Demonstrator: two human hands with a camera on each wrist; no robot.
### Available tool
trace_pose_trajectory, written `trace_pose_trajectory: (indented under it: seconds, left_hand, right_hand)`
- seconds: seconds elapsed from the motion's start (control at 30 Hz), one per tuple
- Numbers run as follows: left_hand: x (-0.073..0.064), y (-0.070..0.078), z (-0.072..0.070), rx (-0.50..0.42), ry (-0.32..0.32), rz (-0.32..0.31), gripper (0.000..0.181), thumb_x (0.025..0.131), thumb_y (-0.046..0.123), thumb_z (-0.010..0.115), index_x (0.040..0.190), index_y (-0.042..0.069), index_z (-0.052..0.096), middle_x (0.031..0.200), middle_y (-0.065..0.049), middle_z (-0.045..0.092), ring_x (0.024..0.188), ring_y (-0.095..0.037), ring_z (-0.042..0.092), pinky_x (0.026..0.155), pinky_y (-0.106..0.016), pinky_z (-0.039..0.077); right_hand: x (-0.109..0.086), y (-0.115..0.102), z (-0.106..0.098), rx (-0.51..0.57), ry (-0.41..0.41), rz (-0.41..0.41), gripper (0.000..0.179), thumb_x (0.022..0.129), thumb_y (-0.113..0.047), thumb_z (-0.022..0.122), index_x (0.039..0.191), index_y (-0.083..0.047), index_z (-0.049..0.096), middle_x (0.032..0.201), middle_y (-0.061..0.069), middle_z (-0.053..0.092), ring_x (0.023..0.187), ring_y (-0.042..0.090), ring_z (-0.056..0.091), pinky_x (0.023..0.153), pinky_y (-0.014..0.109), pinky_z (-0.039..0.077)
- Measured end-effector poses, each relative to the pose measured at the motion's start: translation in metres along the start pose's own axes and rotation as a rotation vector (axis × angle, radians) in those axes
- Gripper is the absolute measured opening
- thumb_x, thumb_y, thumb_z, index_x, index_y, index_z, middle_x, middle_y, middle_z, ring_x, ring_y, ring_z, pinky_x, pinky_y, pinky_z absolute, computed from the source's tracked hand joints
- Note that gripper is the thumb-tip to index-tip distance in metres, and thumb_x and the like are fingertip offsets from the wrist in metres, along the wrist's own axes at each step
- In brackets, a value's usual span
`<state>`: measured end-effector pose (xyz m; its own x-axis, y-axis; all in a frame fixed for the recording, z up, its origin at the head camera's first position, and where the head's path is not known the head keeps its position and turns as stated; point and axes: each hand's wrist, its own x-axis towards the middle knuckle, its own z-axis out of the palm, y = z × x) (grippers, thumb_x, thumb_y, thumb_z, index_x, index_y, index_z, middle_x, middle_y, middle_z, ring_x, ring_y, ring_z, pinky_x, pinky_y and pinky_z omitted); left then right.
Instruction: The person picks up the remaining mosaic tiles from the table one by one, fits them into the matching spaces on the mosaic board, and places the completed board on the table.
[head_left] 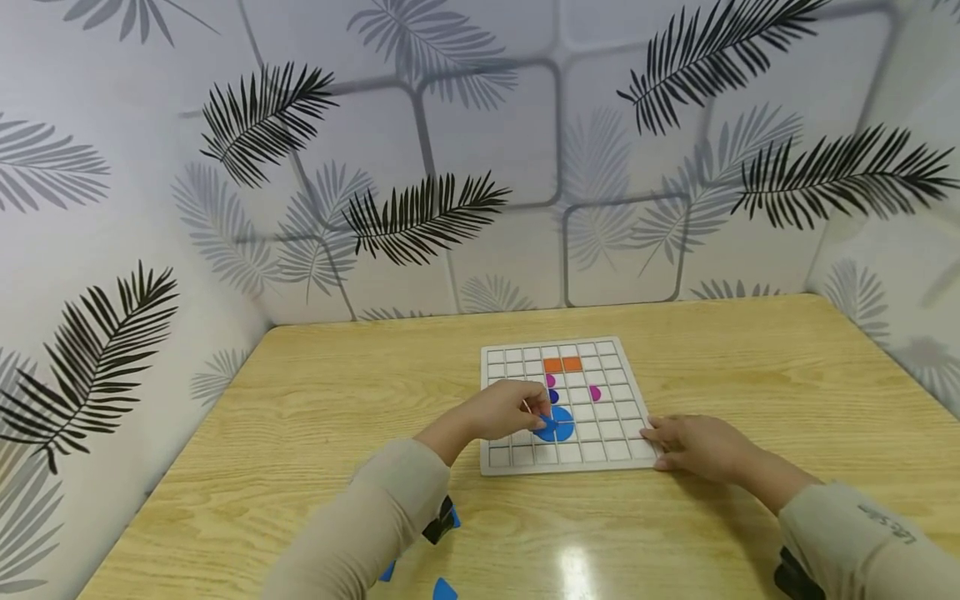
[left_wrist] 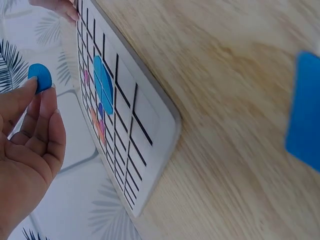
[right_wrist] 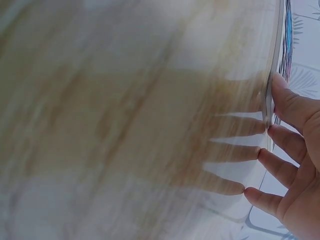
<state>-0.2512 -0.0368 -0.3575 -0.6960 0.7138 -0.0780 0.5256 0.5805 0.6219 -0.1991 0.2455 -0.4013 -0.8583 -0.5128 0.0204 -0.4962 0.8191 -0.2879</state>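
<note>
My left hand [head_left: 506, 410] pinches a small blue piece with a rounded edge [left_wrist: 40, 78] between thumb and fingertips, over a white gridded board [head_left: 521, 457]. Under it, blue pieces [head_left: 564, 423] lie together in a rounded shape on the grid, partly covered by the hand in the head view. My right hand [head_left: 697, 446] is at the board's right edge near the front corner. Its thumb [right_wrist: 280, 92] touches that edge, while the other fingers are spread, with fingertips on the tabletop. Farther back on the grid are orange squares [head_left: 572, 364], magenta half-rounds [head_left: 596, 393] and a dark blue one [head_left: 553, 397].
Loose blue pieces [head_left: 445, 590] lie on the wooden table [head_left: 360, 375] near its front, some partly hidden by the left sleeve [head_left: 382, 500]. Behind the table stands a leaf-patterned wall [head_left: 510, 250], with more of it at both sides.
</note>
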Motion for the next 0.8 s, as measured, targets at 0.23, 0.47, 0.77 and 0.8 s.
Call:
trace_pose_trajectory:
  seconds: [0.23, 0.47, 0.77, 0.8]
  left_hand:
    - [0.02, 0.008, 0.007, 0.011, -0.018, -0.027, 0.003, 0.084, 0.013, 0.056, 0.086, 0.01, 0.055, 0.081, 0.006, 0.054, 0.073, -0.009, 0.048, 0.065, -0.02, 0.041]
    - [0.037, 0.014, 0.014, -0.042, -0.02, -0.048, 0.003, 0.084, 0.013, 0.056, 0.086, 0.01, 0.054, 0.074, 0.004, 0.054, 0.069, -0.009, 0.052, 0.061, -0.019, 0.041]
    - [0.055, 0.019, 0.028, -0.147, -0.005, -0.066, 0.003, 0.083, 0.008, 0.056, 0.084, 0.008, 0.053, 0.074, 0.003, 0.055, 0.067, -0.007, 0.054, 0.063, -0.019, 0.041]
    - [0.057, 0.019, 0.03, -0.149, -0.005, -0.068, 0.003, 0.083, 0.008, 0.056, 0.084, 0.007, 0.053, 0.073, 0.003, 0.055, 0.067, -0.007, 0.054, 0.064, -0.019, 0.041]
  right_hand:
    - [0.001, -0.001, -0.001, 0.001, -0.016, 0.006, 0.044, 0.076, -0.031, 0.062, 0.111, -0.004, 0.058, 0.117, 0.02, 0.049, 0.106, 0.039, 0.044, 0.083, 0.049, 0.035]
    - [0.001, -0.002, -0.002, -0.004, -0.023, 0.007, 0.044, 0.076, -0.031, 0.062, 0.111, -0.004, 0.059, 0.117, 0.019, 0.049, 0.106, 0.038, 0.045, 0.083, 0.048, 0.035]
    - [0.002, 0.0, 0.0, 0.006, -0.011, -0.001, 0.044, 0.076, -0.032, 0.062, 0.109, -0.004, 0.059, 0.116, 0.019, 0.05, 0.105, 0.038, 0.046, 0.082, 0.047, 0.036]
    - [0.002, 0.0, 0.0, 0.007, -0.008, -0.001, 0.044, 0.076, -0.031, 0.063, 0.109, -0.004, 0.059, 0.116, 0.019, 0.05, 0.105, 0.037, 0.046, 0.082, 0.047, 0.036]
